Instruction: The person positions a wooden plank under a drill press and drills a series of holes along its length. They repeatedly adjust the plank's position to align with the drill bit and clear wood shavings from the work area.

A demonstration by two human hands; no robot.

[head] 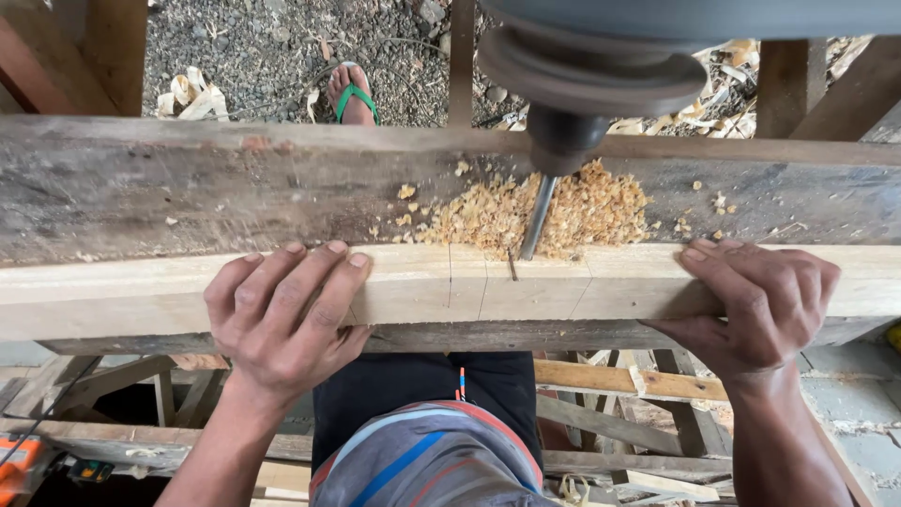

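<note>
A pale wooden plank (526, 286) lies across a weathered bench beam (188, 188), with pencil lines marked near its middle. My left hand (282, 319) presses flat on the plank's left part, fingers over its far edge. My right hand (751, 310) grips the plank further right, fingers curled over its top. Between them a steel drill bit (537, 218) hangs from a grey machine head (601, 56) and meets the plank's far edge. A heap of wood shavings (535, 214) surrounds the bit.
Another person's foot in a green sandal (352, 94) stands on gravel beyond the beam. Wooden posts (113, 47) rise at both far corners. Loose timber pieces (619, 380) and an orange tool (19, 465) lie below the bench.
</note>
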